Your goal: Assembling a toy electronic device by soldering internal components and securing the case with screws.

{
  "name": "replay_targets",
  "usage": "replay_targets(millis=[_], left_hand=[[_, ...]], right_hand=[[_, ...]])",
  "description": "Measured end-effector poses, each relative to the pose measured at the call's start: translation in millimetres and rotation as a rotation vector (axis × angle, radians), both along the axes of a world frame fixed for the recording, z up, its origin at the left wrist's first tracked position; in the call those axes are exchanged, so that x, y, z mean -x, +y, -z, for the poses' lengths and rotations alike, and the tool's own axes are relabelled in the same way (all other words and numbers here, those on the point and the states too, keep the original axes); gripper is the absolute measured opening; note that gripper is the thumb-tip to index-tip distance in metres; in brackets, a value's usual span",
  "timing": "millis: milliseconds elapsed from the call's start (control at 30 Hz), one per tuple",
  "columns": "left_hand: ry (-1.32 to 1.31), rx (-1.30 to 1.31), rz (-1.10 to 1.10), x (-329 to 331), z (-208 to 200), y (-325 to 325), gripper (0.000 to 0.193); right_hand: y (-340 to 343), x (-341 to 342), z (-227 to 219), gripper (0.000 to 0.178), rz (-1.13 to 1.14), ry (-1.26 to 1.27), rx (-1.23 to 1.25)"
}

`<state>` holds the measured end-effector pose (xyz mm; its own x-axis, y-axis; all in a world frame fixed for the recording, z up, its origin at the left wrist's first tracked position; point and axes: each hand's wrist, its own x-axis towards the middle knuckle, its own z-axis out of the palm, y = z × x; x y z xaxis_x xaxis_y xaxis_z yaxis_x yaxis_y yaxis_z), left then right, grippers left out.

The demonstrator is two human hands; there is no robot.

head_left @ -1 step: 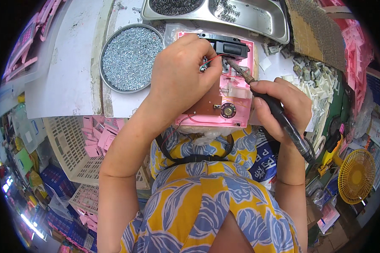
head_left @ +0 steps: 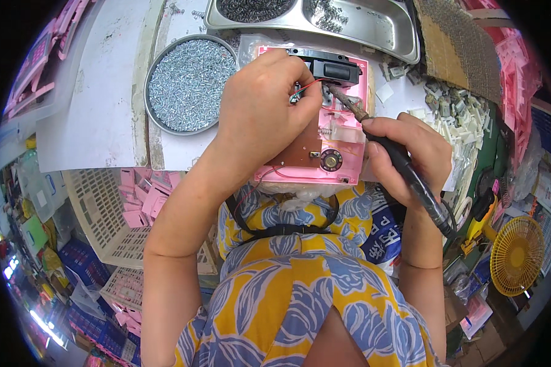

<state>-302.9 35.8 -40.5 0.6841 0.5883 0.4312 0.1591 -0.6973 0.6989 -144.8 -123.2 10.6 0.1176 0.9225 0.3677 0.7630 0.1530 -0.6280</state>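
A black-handled soldering iron [head_left: 404,162] is gripped in my right hand [head_left: 413,153], its tip reaching in beside a black module [head_left: 330,70] at the top of a pink plastic housing [head_left: 300,176]. My left hand [head_left: 272,101] lies over the housing's left part, thumb and fingers closed near thin red and green wires [head_left: 306,89]. They seem to pinch a wire, but the hand itself hides the contact. On the housing are a brown circuit board [head_left: 297,150], a small round speaker [head_left: 331,159] and a spring [head_left: 326,131] beside a translucent piece.
A round bowl [head_left: 187,85] of small screws stands left of the housing. Behind is a metal tray [head_left: 373,30] with springs. White and metal parts [head_left: 456,110] lie piled at right, near a yellow fan [head_left: 517,254]. A basket [head_left: 101,214] holds pink pieces at lower left.
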Motion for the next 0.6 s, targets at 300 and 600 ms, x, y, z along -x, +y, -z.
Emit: replay_targets(millis=[300, 600], left_hand=[[0.006, 0.007, -0.004, 0.3, -1.1, -0.3, 0.012], [0.08, 0.022, -0.021, 0.5, -6.4, -1.5, 0.013]], right_hand=[[1.0, 0.7, 2.4, 0.026, -0.033, -0.052, -0.048], [-2.1, 1.0, -2.8, 0.028, -0.018, -0.035, -0.016]])
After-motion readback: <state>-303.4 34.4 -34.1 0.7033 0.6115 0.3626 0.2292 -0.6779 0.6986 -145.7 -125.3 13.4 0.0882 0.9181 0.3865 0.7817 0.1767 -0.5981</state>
